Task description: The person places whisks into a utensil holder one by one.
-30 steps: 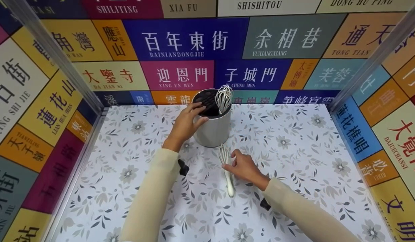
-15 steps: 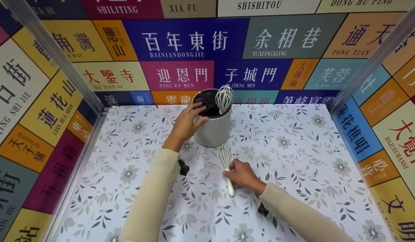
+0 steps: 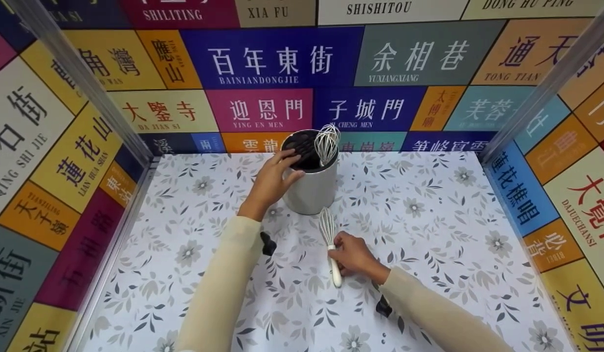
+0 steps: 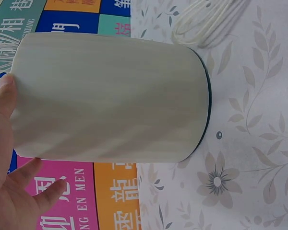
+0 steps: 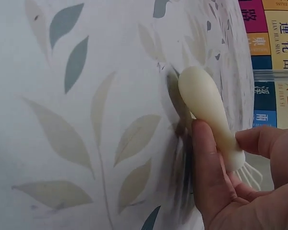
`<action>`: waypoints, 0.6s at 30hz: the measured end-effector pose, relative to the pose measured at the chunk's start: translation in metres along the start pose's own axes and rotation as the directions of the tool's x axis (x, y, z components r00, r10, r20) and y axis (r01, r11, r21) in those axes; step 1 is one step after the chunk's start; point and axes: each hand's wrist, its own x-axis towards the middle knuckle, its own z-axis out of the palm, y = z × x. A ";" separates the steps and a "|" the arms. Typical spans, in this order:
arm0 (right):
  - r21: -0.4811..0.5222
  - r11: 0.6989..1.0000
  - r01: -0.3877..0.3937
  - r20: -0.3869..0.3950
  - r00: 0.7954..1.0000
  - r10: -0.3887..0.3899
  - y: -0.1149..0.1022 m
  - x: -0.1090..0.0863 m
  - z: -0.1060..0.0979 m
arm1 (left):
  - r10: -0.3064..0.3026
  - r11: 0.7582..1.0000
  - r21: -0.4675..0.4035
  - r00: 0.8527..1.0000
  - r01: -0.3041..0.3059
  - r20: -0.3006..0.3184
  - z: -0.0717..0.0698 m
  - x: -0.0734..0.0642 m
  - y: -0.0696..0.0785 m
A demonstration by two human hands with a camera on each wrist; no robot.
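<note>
A light grey utensil holder (image 3: 312, 193) with a dark slotted inside stands upright near the back of the table. My left hand (image 3: 271, 180) holds it at the top, thumb on the front rim and fingers at the left side. One wire whisk (image 3: 327, 145) stands in the holder, wires up. In front of it, a second whisk (image 3: 334, 259) with a cream handle points its wires toward the holder. My right hand (image 3: 353, 254) pinches that handle near the wires. In the right wrist view the handle (image 5: 204, 93) shows between thumb and fingers, low over the tabletop.
A white tablecloth (image 3: 194, 293) with grey leaves and flowers covers the table. Walls of coloured panels with printed characters (image 3: 270, 56) rise at the back and both sides, with clear corner posts (image 3: 546, 73) between them.
My right hand has moved down from beside the whisk's wires to its handle and now pinches it. The whisk has barely moved. My left hand stays on the utensil holder.
</note>
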 end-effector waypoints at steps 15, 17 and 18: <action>0.186 0.970 0.159 -0.176 0.976 -0.126 -0.035 -0.001 -0.018 | 0.020 1.000 0.001 0.999 -0.020 -0.025 0.001 -0.001 0.001; 0.186 0.966 0.180 -0.211 0.967 -0.140 -0.041 0.000 -0.022 | 0.021 1.000 0.004 0.999 -0.021 -0.024 0.001 -0.001 0.001; 0.192 0.963 0.190 -0.226 0.963 -0.145 -0.045 0.000 -0.024 | 0.021 1.000 0.006 1.000 -0.021 -0.023 0.001 -0.001 0.001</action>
